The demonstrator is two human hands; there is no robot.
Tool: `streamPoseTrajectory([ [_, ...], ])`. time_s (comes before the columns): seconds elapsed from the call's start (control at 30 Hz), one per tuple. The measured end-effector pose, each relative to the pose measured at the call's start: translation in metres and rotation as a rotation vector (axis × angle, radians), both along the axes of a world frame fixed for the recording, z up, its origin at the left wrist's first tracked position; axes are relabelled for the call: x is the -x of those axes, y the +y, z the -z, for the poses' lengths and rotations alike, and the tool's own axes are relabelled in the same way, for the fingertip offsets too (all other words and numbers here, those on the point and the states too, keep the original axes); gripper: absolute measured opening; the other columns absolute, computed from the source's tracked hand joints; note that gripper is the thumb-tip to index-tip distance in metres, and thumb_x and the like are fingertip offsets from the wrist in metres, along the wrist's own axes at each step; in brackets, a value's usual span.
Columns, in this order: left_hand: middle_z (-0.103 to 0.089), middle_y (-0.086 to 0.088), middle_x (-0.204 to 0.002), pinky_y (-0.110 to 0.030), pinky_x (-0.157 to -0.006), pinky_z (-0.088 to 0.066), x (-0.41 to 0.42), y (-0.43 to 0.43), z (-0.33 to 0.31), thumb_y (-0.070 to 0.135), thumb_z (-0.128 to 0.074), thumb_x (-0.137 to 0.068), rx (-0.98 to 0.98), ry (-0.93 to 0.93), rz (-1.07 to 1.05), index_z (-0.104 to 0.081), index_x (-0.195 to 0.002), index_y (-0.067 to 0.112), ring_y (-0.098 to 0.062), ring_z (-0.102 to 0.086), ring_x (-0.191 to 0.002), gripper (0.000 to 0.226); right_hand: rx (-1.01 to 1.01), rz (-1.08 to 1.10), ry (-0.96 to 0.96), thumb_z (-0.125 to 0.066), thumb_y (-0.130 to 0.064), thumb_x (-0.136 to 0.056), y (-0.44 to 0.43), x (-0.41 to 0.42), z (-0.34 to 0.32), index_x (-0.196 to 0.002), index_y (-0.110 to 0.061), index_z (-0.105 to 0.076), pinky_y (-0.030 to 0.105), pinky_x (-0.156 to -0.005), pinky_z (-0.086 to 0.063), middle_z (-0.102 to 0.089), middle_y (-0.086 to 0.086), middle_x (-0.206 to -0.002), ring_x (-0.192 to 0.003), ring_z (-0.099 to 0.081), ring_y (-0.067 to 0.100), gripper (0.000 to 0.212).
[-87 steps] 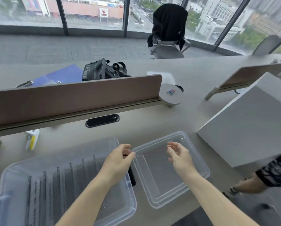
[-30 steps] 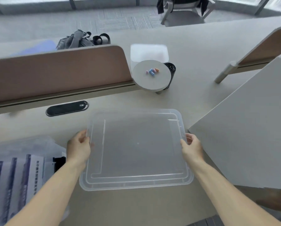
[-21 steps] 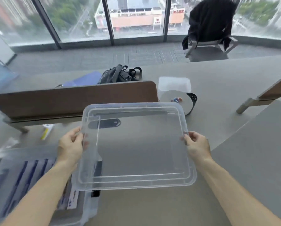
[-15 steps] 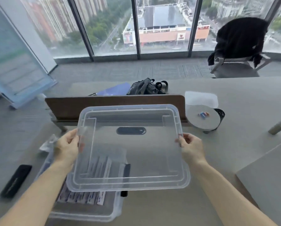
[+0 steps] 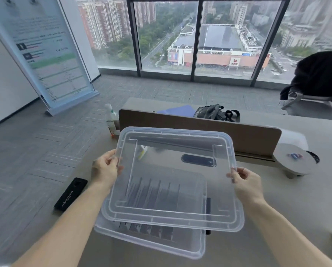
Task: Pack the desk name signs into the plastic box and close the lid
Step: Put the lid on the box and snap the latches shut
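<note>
I hold a clear plastic lid (image 5: pixel 182 157) in the air above the plastic box (image 5: pixel 188 247). My left hand (image 5: pixel 105 171) grips the lid's left edge and my right hand (image 5: pixel 247 185) grips its right edge. The lid is tilted, its far edge higher, and shifted a little right of the box. Several desk name signs (image 5: pixel 151 231) stand in a row inside the box, seen partly through the lid and at the box's near side.
A brown desk divider (image 5: pixel 244 135) runs behind the box. A round grey stand (image 5: pixel 296 164) with small coloured bits sits at the right. A black flat object (image 5: pixel 71 193) lies at the desk's left edge. A spray bottle (image 5: pixel 110 120), a dark bag (image 5: pixel 211 112) and a chair (image 5: pixel 315 89) are farther back.
Both hands lifted the lid off the desk at the right and carried it left, until it hangs over the box. The view has swung left and up with it.
</note>
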State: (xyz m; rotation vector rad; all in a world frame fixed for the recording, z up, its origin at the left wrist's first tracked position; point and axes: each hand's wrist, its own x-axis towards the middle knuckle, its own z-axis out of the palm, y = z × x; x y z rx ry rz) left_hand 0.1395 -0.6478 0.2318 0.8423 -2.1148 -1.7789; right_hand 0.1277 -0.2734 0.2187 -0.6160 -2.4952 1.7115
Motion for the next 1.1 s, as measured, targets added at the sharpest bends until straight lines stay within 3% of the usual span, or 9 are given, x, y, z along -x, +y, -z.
streamPoseTrajectory([
  [0.17, -0.073, -0.005, -0.112, -0.013, -0.063, -0.055, 0.005, -0.032, -0.01, 0.029, -0.055, -0.103, 0.006, 0.041, 0.031, -0.066, -0.131, 0.013, -0.005, -0.066, -0.08, 0.034, 0.0, 0.076, 0.03, -0.058, -0.031, -0.099, -0.042, -0.007, -0.005, -0.106, -0.007, -0.073, 0.038, -0.078, -0.053, -0.07, -0.002, -0.085, -0.075, -0.061, 0.015, 0.03],
  [0.27, -0.076, 0.005, -0.101, -0.027, -0.085, -0.056, 0.006, -0.047, -0.02, 0.038, -0.061, -0.098, -0.01, 0.09, 0.025, -0.073, -0.117, 0.026, -0.012, -0.07, -0.089, 0.025, 0.031, 0.116, 0.069, -0.055, -0.032, -0.1, -0.058, -0.01, -0.015, -0.101, -0.012, -0.075, 0.043, -0.084, -0.055, -0.072, 0.001, -0.085, -0.079, -0.063, 0.018, 0.029],
  [0.37, -0.073, 0.019, -0.087, -0.023, -0.081, -0.053, 0.01, -0.053, -0.03, 0.04, -0.062, -0.097, -0.019, 0.149, 0.032, -0.075, -0.095, 0.04, -0.011, -0.069, -0.087, 0.013, 0.072, 0.152, 0.098, -0.046, -0.036, -0.102, -0.069, -0.014, -0.024, -0.085, -0.015, -0.076, 0.042, -0.077, -0.054, -0.075, 0.011, -0.086, -0.077, -0.063, 0.021, 0.039],
  [0.5, -0.075, 0.009, -0.096, -0.03, -0.087, -0.053, 0.009, -0.058, -0.036, 0.029, -0.058, -0.1, -0.133, 0.2, 0.042, -0.076, -0.097, 0.034, -0.013, -0.068, -0.091, 0.019, 0.245, 0.232, 0.069, -0.031, -0.038, -0.107, -0.075, -0.019, -0.039, -0.087, -0.024, -0.072, 0.033, -0.086, -0.044, -0.067, 0.0, -0.107, -0.091, -0.057, 0.019, 0.047],
  [0.57, -0.077, 0.007, -0.096, -0.031, -0.088, -0.054, 0.009, -0.056, -0.044, 0.022, -0.047, -0.104, -0.302, 0.254, 0.089, -0.074, -0.1, 0.022, -0.011, -0.071, -0.095, 0.028, 0.395, 0.28, 0.027, -0.028, -0.039, -0.107, -0.075, -0.017, -0.045, -0.1, -0.015, -0.069, 0.035, -0.09, -0.045, -0.061, 0.0, -0.095, -0.081, -0.053, 0.016, 0.048],
  [0.73, -0.079, 0.002, -0.097, -0.03, -0.09, -0.056, 0.011, -0.062, -0.06, 0.033, -0.047, -0.104, -0.623, 0.39, 0.026, -0.069, -0.103, 0.018, -0.015, -0.072, -0.107, 0.027, 0.859, 0.311, 0.016, -0.045, -0.035, -0.104, -0.063, -0.002, -0.055, -0.133, 0.0, -0.055, 0.034, -0.097, -0.054, -0.059, 0.016, -0.112, -0.093, -0.062, 0.022, 0.046],
  [0.87, -0.073, -0.002, -0.098, -0.033, -0.086, -0.054, 0.009, -0.084, -0.053, 0.037, -0.057, -0.099, -0.609, 0.257, -0.012, -0.067, -0.093, 0.016, -0.015, -0.069, -0.094, 0.024, 0.839, 0.06, -0.042, -0.074, -0.025, -0.083, -0.051, -0.009, -0.057, -0.113, -0.003, -0.071, 0.033, -0.09, -0.056, -0.073, 0.014, -0.112, -0.1, -0.07, 0.026, 0.038],
  [0.97, -0.068, -0.013, -0.106, -0.031, -0.072, -0.054, 0.01, -0.109, -0.054, 0.027, -0.05, -0.103, -0.353, -0.01, 0.271, -0.069, -0.094, 0.017, -0.013, -0.07, -0.072, 0.024, 0.81, 0.029, -0.048, -0.074, -0.005, -0.081, -0.049, -0.017, -0.053, -0.123, -0.006, -0.068, 0.033, -0.073, -0.064, -0.073, 0.014, -0.117, -0.092, -0.072, 0.027, 0.042],
  [1.1, -0.076, -0.017, -0.112, -0.045, -0.088, -0.059, 0.014, -0.119, -0.05, 0.007, -0.064, -0.093, -0.217, -0.179, 0.48, -0.073, -0.12, 0.009, -0.034, -0.073, -0.096, 0.028, 0.574, 0.014, 0.013, -0.073, 0.004, -0.082, -0.057, -0.024, -0.05, -0.12, -0.007, -0.069, 0.026, -0.064, -0.063, -0.076, 0.007, -0.104, -0.073, -0.074, 0.016, 0.04],
])
